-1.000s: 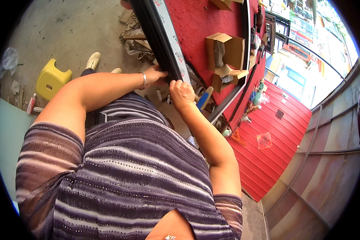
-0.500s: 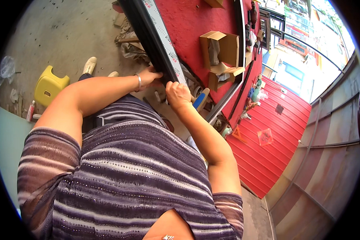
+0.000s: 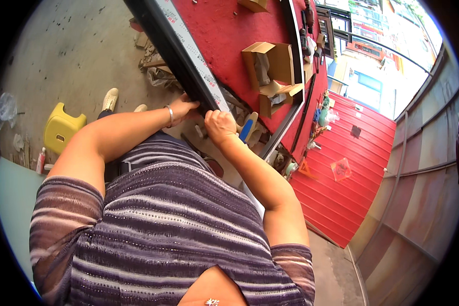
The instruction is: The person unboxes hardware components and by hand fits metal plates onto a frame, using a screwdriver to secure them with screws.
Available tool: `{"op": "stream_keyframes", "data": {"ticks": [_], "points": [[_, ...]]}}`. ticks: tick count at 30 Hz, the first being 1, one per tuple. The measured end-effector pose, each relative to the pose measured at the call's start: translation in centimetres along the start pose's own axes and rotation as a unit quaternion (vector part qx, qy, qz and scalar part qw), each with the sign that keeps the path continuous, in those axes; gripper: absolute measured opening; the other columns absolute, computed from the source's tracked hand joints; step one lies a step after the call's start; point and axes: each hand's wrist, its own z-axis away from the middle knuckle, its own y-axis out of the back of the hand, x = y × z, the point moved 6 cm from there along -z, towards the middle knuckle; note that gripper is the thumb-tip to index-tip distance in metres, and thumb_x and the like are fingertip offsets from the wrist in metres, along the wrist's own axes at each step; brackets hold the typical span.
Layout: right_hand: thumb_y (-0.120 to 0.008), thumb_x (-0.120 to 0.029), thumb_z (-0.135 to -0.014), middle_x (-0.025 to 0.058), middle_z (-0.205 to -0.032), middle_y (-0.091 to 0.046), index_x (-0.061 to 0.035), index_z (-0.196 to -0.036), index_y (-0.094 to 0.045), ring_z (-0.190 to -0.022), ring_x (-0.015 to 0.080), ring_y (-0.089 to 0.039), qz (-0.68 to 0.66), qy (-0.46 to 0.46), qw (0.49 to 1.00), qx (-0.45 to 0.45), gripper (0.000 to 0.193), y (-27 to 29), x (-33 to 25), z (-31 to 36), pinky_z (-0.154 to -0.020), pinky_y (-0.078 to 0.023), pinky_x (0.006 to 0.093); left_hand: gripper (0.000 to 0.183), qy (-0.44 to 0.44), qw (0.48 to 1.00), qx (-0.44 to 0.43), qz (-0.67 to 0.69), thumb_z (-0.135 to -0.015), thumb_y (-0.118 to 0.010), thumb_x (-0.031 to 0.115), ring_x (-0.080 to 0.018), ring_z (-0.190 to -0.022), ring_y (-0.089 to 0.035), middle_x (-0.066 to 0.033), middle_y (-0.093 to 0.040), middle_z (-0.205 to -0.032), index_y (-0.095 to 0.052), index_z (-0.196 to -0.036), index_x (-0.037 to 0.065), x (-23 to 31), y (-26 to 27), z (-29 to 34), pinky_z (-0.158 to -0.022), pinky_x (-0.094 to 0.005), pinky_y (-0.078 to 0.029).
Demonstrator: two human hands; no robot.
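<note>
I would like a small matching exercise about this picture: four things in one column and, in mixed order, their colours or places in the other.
1. Stool
2. Bracelet
3. Long black bar
4. Cardboard boxes

A. on the red surface
B. silver-coloured
C. in the grip of the right hand
D. yellow

Pairs: 1-D, 2-B, 3-C, 4-A

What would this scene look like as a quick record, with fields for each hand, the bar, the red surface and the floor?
Left hand: at the bar's left edge, near its close end
Right hand: curled over the bar's near end
Bar: long, black, pale printed strip along it
Red surface: bears open cardboard box
Floor: yellow stool at left
</note>
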Motion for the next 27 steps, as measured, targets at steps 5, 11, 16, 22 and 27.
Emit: {"op": "stream_keyframes", "data": {"ticks": [5,11,16,22,27], "points": [[-0.055,-0.017,-0.081,0.0073,-0.068,-0.061,-0.0125,-0.075,-0.057,-0.061,0.0227,-0.064,-0.010,-0.026,0.998,0.049,0.007,0.28,0.28,0.09,-0.054,-0.049,0.0340,0.047,0.008,1.000,0.001,0.014,-0.094,-0.058,0.011,-0.0265,-0.096,-0.067,-0.0137,-0.062,-0.114,-0.038,-0.136,0.013,-0.57,0.42,-0.56,-0.085,-0.0407,-0.056],[-0.055,-0.018,-0.081,0.0073,-0.067,-0.061,-0.0124,-0.075,-0.056,-0.061,0.0235,-0.063,-0.010,-0.010,1.000,0.007,0.008,-0.16,0.03,0.25,-0.053,-0.046,0.0364,0.046,0.002,1.000,-0.003,0.021,-0.094,-0.057,0.011,-0.0286,-0.099,-0.066,-0.0151,-0.061,-0.116,-0.037,-0.136,0.011,-0.48,0.01,-0.55,-0.087,-0.0412,-0.055],[-0.055,-0.018,-0.081,0.0072,-0.067,-0.062,-0.0117,-0.076,-0.056,-0.064,0.0230,-0.063,-0.005,-0.040,0.999,0.022,0.008,0.15,0.27,0.08,-0.054,-0.046,0.0360,0.046,0.006,1.000,-0.001,0.013,-0.094,-0.058,0.011,-0.0292,-0.099,-0.066,-0.0140,-0.061,-0.117,-0.038,-0.136,0.012,-0.37,0.30,-0.57,-0.087,-0.0413,-0.055],[-0.055,-0.018,-0.081,0.0083,-0.068,-0.063,-0.0106,-0.077,-0.055,-0.063,0.0228,-0.064,-0.017,-0.002,1.000,-0.013,0.009,-0.02,-0.25,0.26,-0.055,-0.047,0.0352,0.045,0.016,1.000,-0.008,0.021,-0.094,-0.058,0.011,-0.0291,-0.097,-0.066,-0.0136,-0.061,-0.116,-0.038,-0.135,0.013,-0.54,0.21,-0.58,-0.086,-0.0413,-0.056],[-0.054,-0.018,-0.083,0.0093,-0.069,-0.063,-0.0104,-0.077,-0.056,-0.063,0.0242,-0.064,-0.017,-0.029,0.999,-0.035,0.010,-0.46,0.01,0.12,-0.053,-0.046,0.0366,0.042,0.017,1.000,-0.002,-0.001,-0.094,-0.057,0.011,-0.0293,-0.098,-0.066,-0.0135,-0.062,-0.115,-0.040,-0.133,0.012,-0.54,0.34,-0.63,-0.086,-0.0414,-0.056]]}}
